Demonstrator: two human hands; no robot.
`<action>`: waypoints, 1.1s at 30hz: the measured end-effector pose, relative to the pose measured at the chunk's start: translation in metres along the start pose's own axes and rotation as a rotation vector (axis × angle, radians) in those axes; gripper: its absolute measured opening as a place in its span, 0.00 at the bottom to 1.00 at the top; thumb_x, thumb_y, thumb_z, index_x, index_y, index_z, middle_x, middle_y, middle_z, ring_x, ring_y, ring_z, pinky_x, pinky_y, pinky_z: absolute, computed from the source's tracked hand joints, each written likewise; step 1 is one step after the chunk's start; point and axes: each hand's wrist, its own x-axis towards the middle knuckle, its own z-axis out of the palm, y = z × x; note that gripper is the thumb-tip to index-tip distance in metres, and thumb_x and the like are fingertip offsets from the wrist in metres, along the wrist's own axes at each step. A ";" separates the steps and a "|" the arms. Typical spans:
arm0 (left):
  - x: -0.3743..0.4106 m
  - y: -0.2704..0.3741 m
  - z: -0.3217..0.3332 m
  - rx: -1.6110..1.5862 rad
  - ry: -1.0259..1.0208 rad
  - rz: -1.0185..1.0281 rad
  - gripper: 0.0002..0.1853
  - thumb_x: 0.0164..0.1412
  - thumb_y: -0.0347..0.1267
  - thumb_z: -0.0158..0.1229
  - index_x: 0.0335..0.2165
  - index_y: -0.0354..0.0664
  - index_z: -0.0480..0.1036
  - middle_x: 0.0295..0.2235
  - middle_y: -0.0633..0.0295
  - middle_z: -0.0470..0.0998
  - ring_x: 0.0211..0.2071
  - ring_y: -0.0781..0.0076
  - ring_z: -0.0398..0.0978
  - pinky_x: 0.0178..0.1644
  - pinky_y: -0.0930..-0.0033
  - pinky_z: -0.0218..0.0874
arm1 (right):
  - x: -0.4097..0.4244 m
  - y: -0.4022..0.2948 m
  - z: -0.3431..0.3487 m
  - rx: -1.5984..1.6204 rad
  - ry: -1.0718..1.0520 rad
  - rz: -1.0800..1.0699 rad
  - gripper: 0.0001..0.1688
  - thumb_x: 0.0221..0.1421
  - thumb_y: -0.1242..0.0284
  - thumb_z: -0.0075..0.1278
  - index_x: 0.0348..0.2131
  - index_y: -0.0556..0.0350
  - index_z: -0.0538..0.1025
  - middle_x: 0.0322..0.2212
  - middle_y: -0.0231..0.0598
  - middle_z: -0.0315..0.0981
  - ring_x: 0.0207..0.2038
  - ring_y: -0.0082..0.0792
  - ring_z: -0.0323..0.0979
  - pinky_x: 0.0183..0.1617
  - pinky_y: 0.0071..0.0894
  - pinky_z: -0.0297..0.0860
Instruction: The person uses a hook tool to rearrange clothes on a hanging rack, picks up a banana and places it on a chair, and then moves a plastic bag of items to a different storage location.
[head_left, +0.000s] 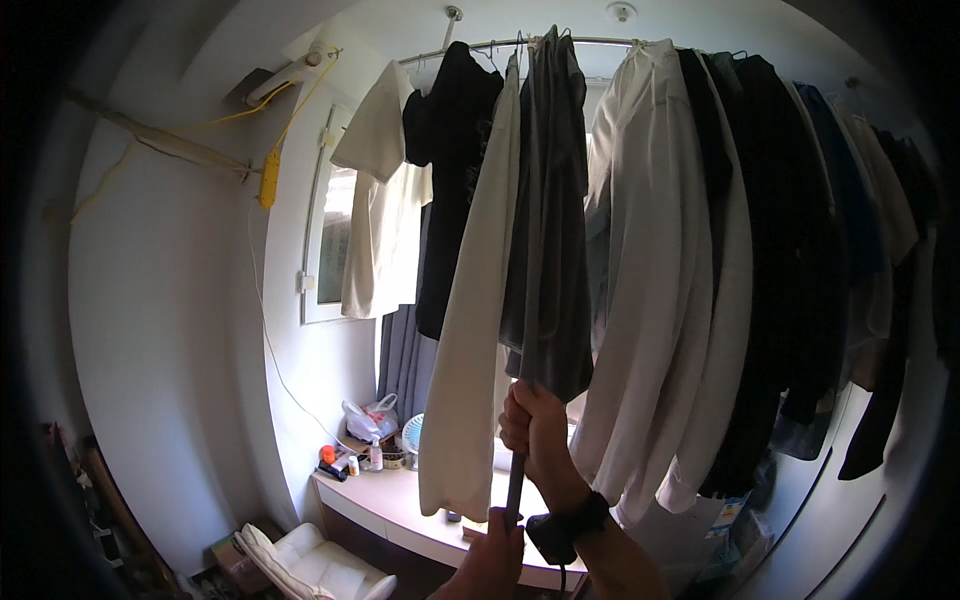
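Observation:
My right hand (534, 421) is closed around a narrow grey pole (515, 484), just under the hem of a dark grey garment (559, 315). Lower down, my left hand (489, 555) grips the same pole near the bottom of the view. Where the pole's upper end lies is hard to make out against the grey cloth. Cream trousers or a long sleeve (472, 390) hang close to the left of my hands. Pale long garments (637, 300) hang to their right. A dark band with a small black box (553, 536) is on my right wrist.
A metal rail (611, 43) below the ceiling carries several hung clothes. Under them stands a white desk (420, 504) with a small fan (412, 433), bottles and a plastic bag (371, 418). A white padded chair (319, 564) is at lower left. A yellow power strip (269, 178) hangs by the window (330, 240).

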 end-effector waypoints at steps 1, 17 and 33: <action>-0.004 -0.002 0.005 0.127 0.074 0.050 0.21 0.60 0.22 0.44 0.50 0.17 0.58 0.43 0.23 0.64 0.29 0.31 0.69 0.30 0.50 0.65 | 0.004 -0.002 -0.001 0.011 -0.001 -0.005 0.17 0.66 0.65 0.41 0.22 0.45 0.61 0.12 0.20 0.46 0.10 0.15 0.43 0.12 0.19 0.41; 0.004 0.028 -0.023 -0.394 -0.086 -0.189 0.21 0.67 0.29 0.42 0.51 0.21 0.53 0.31 0.30 0.69 0.29 0.39 0.72 0.30 0.48 0.61 | -0.019 -0.021 -0.010 0.018 0.102 -0.053 0.16 0.66 0.65 0.41 0.24 0.46 0.64 0.14 0.21 0.47 0.12 0.15 0.44 0.14 0.19 0.42; 0.024 0.059 -0.040 -0.021 0.111 0.216 0.15 0.61 0.23 0.44 0.44 0.18 0.61 0.39 0.30 0.64 0.30 0.44 0.67 0.29 0.55 0.59 | -0.045 -0.043 -0.034 -0.004 0.113 -0.087 0.17 0.66 0.65 0.40 0.22 0.46 0.62 0.13 0.20 0.47 0.11 0.14 0.43 0.13 0.19 0.42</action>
